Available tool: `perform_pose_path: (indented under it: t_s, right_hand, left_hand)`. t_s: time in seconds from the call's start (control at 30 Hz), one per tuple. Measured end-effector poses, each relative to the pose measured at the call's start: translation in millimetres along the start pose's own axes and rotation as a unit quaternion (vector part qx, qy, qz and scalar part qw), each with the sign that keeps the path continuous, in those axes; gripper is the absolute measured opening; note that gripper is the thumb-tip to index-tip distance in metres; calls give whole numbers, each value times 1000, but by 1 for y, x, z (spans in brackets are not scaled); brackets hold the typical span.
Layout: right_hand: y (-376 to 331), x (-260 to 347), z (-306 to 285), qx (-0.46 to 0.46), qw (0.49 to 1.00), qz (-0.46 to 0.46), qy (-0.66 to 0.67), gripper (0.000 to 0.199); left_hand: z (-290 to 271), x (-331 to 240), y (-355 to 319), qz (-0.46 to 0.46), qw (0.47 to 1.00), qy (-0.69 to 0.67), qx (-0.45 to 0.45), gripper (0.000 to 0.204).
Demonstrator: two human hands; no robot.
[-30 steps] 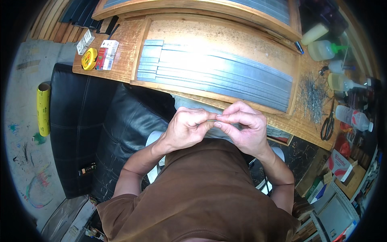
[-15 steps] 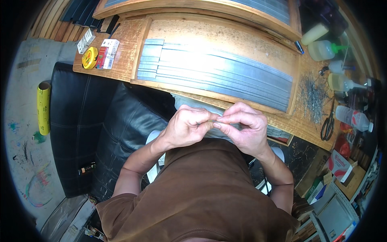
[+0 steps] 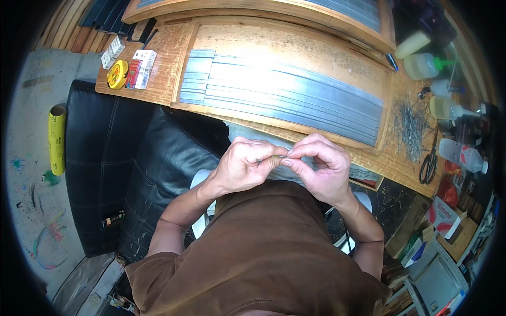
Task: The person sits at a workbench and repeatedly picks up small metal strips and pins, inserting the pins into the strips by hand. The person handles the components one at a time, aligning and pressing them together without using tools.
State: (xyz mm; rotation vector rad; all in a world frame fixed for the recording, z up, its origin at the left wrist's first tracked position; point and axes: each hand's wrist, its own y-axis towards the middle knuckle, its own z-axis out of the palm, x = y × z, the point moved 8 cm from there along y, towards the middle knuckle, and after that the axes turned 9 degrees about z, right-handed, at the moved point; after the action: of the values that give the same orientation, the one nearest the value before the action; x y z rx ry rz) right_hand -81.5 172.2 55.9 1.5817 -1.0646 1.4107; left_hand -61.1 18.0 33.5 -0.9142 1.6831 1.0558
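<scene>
My left hand [image 3: 249, 164] and my right hand [image 3: 320, 162] meet in front of my body, just short of the bench's near edge. Thumb and forefinger of each are pinched together on a thin, narrow strip [image 3: 278, 156], of which only a sliver shows between the fingertips. Its kind is too small to make out. Beyond my hands, flat grey strips [image 3: 295, 95] lie side by side in a shallow wooden tray [image 3: 253, 39]. A shorter stack of grey strips [image 3: 196, 76] rests at the tray's left end.
On the bench's left are a yellow tape measure [image 3: 117, 74] and small boxes [image 3: 141, 69]. At right lie a heap of thin metal pieces [image 3: 410, 126], black-handled scissors [image 3: 429, 164] and several bottles [image 3: 421, 66]. A black padded seat [image 3: 153, 152] stands left of me.
My right fingertips have shifted very slightly to the right along the thin strip. The left hand stays where it was, and the things on the bench have not moved.
</scene>
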Motion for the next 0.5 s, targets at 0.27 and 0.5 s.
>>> perform_pose_path:
  t_s: [0.27,0.5]
  right_hand:
    - [0,1,1,11,1000,-8,0,17]
    - [1,2,1,19,1000,-11,-4,17]
  left_hand:
    - [0,-1,0,-3,1000,-5,-3,20]
    - [0,0,-1,5,1000,0,-5,20]
